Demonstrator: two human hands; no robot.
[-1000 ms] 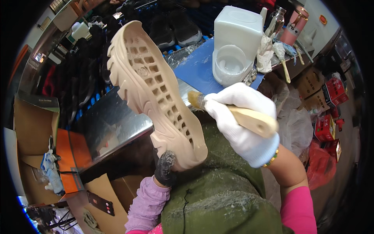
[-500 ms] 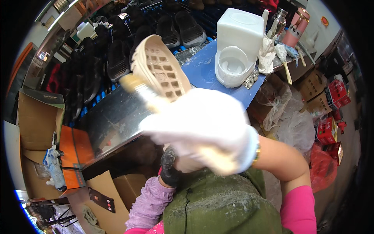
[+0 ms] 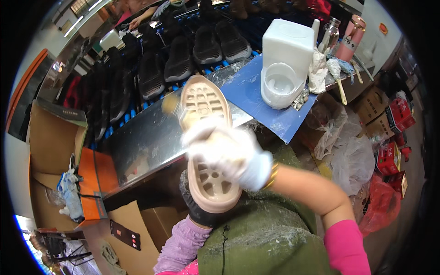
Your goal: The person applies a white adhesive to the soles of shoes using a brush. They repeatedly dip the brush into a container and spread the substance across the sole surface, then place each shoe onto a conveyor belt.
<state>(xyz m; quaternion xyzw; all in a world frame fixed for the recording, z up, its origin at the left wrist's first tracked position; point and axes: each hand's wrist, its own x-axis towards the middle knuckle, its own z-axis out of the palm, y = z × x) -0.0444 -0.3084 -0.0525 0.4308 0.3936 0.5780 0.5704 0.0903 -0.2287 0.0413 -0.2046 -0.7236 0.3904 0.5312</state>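
Observation:
A beige shoe sole (image 3: pixel 216 182) with a grid of hollows is tilted up in front of my apron, its open side facing me. My left hand (image 3: pixel 198 208), in a dark covering, grips the sole from beneath; most of its fingers are hidden behind it. Over the middle of the sole passes my right hand (image 3: pixel 224 149), white-gloved and blurred by motion, closed round a brush. The blurred, yellowish bristles of the brush (image 3: pixel 170 105) show at the sole's left edge.
Beyond the metal ledge (image 3: pixel 133 156), dark shoe soles (image 3: pixel 179 59) fill a blue-roller conveyor. A white glue container (image 3: pixel 286 50) stands on a blue board (image 3: pixel 247 91), beside brushes and bottles. Cartons and plastic bags lie right, an open box (image 3: pixel 55 160) left. Another person's hand (image 3: pixel 136 21) shows far off.
The sole has come down and nearer to me, showing more of its heel. My right hand with the brush has moved down and slightly left. Another person has appeared at the top.

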